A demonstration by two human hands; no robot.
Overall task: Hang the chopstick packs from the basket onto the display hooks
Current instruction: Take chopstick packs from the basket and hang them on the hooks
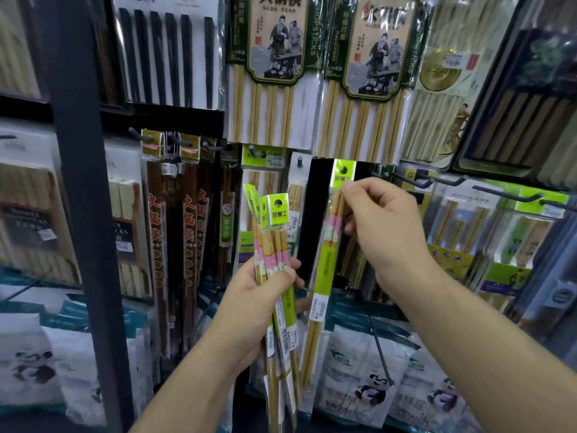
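Note:
My left hand (265,289) grips a bundle of several chopstick packs (276,245) with lime-green header cards and pink bands, held upright at the centre. My right hand (377,226) pinches the top of a single matching pack (324,260) just below its green header (342,173). That pack hangs upright in front of a dark gap in the display. A short peg (300,160) with a narrow pack on it sits just left of the header. Whether the header sits on a hook cannot be seen. No basket is in view.
Larger chopstick packs (274,57) hang above. Dark red-lettered packs (175,220) hang to the left beside a black upright post (78,182). Long black hooks (443,182) stick out at the right over more packs. Panda-printed bags (362,379) fill the row below.

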